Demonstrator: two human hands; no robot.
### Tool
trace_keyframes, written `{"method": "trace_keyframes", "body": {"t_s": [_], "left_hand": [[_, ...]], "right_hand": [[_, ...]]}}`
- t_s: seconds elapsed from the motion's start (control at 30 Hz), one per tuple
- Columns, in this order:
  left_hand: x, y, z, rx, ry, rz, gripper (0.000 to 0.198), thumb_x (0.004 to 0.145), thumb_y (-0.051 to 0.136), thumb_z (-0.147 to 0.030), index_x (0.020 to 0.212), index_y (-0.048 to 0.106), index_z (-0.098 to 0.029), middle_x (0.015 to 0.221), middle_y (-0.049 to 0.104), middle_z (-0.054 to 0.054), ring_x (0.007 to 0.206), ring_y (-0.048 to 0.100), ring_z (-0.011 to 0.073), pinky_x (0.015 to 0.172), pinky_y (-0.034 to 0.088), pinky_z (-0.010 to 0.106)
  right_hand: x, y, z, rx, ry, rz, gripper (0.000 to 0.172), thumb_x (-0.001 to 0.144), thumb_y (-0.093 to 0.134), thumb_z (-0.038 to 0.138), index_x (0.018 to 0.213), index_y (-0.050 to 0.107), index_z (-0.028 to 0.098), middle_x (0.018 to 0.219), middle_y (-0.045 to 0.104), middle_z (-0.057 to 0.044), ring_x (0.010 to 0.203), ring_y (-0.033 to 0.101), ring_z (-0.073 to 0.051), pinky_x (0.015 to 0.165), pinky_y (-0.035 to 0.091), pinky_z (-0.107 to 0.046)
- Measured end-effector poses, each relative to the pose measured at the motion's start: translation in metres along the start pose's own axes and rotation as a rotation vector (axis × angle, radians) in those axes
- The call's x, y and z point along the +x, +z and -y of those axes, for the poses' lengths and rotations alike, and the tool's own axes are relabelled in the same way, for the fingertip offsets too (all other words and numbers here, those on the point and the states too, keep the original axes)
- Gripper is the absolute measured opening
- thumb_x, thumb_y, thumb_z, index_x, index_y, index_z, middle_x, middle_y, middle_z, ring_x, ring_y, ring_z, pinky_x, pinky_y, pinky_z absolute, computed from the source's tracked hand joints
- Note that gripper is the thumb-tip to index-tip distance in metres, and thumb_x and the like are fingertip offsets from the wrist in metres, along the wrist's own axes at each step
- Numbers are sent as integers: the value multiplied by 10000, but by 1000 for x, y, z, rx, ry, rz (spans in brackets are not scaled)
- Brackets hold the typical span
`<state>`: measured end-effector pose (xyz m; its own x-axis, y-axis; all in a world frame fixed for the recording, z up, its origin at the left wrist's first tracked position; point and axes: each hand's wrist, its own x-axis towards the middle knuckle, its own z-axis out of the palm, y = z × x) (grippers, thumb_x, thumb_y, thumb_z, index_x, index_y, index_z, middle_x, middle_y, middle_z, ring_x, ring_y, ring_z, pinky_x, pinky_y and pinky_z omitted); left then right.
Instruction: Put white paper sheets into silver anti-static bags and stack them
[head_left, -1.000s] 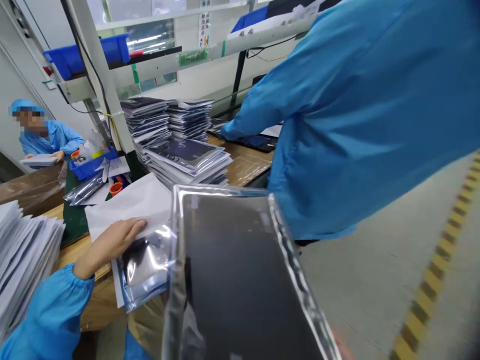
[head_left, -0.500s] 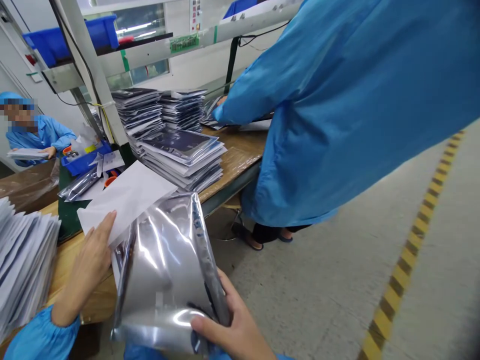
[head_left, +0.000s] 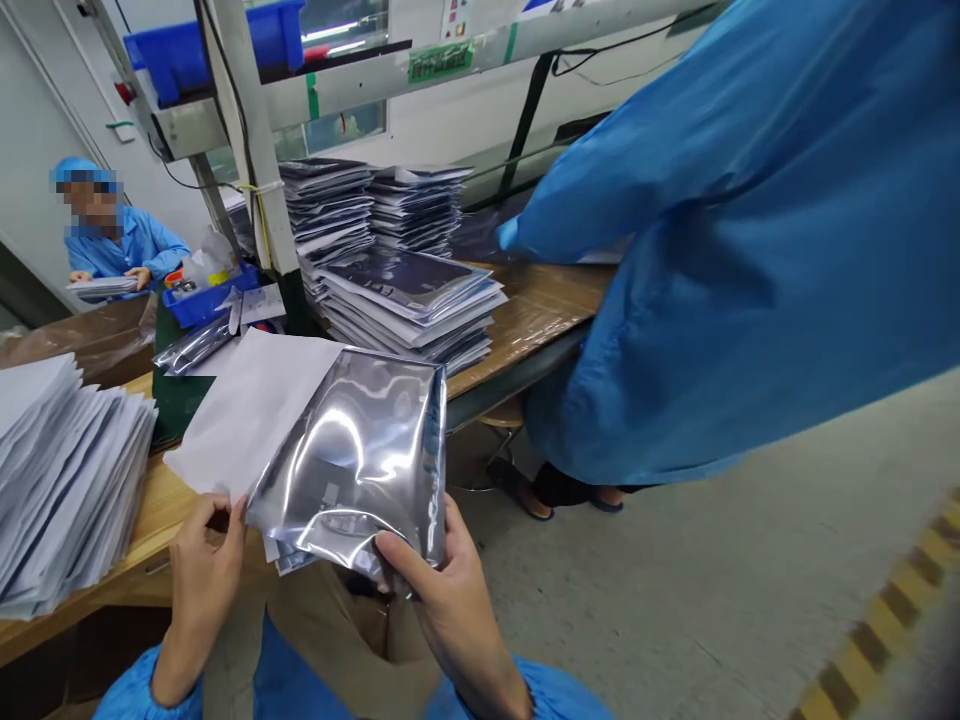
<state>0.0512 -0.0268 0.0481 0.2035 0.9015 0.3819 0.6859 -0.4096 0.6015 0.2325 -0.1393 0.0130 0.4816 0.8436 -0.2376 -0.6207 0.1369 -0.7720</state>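
Above the near wooden surface (head_left: 146, 530), right hand (head_left: 450, 600) with grip clamped on a silver antistatic bag (head_left: 352, 450); left hand (head_left: 206, 590) with grip pinching a white sheet (head_left: 255, 410).

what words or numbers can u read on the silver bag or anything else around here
None of the text here can be read.
Small pale patch on the shiny silver foil bag: too blurred to read.
Green printed strip on the white metal shelf rail: too small to read.
White notice with printed marks above the rail: too small to read.
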Motion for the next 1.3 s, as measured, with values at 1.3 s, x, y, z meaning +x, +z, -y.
{"method": "trace_keyframes", "body": {"t_s": [1.3], "left_hand": [[-37,6,17,233,372,-232,194,944,456,-285,812,555,-183,636,599,-10,537,562,116,540,397,213]], "right_hand": [[-32,27,-33,-136,-165,-257,708,672,789,351,1286,461,225,895,688,-25,754,668,-207,623,584,-315]]}}
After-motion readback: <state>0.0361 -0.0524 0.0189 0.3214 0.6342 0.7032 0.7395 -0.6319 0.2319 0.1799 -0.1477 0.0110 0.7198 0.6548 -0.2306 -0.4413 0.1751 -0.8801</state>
